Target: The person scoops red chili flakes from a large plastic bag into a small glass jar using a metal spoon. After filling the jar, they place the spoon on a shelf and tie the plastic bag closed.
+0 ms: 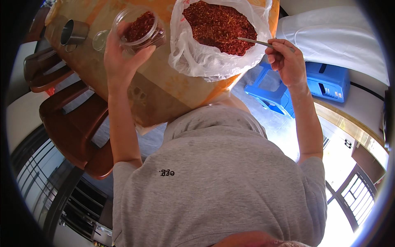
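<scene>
My left hand (121, 61) is wrapped around a clear plastic jar (159, 39), tilted, with its mouth uncovered. Dark red chili flakes (141, 26) lie inside it. To the jar's right, a white translucent plastic bag (191, 64) sits open on the table, holding a large heap of chili flakes (218, 20). Over the bag's right edge, my right hand (288, 61) pinches the thin handle of a metal utensil, seemingly a spoon (256, 41). Its far end meets the flakes, so its shape there cannot be made out.
A metal mug (75, 32) and a round clear lid (99, 40) are at the left of the cloth-covered table (164, 92). Brown chairs (78, 123) line its left side. Blue plastic stools (325, 82) stand at the right, below a white draped cloth (333, 37).
</scene>
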Motion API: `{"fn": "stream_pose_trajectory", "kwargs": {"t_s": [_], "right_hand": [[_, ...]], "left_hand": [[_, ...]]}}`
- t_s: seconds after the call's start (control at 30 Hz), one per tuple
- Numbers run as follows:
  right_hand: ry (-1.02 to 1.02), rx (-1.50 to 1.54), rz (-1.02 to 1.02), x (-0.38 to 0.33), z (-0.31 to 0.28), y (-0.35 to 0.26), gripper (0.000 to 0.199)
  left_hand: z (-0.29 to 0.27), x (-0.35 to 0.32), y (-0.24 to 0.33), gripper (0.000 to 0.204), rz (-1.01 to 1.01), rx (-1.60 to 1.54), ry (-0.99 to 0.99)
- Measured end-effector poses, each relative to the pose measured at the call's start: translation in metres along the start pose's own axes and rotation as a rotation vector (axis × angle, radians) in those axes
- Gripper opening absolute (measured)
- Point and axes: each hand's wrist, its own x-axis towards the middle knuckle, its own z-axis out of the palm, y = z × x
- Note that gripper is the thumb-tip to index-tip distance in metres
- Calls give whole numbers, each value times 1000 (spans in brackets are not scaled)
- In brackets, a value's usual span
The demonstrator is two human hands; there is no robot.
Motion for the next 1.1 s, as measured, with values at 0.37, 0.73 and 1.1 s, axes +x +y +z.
{"fn": "stream_pose_trajectory", "kwargs": {"t_s": [0.37,0.73,1.1], "right_hand": [[-47,-196,-123,-12,18,-4,19],[59,-660,-462,-30,-2,11,13],[-91,-35,58,-27,16,36,20]], "left_hand": [[12,7,15,66,-27,-47,-42],[8,-2,8,63,-39,-8,-53],[6,-9,7,62,-88,-48,-57]]}}
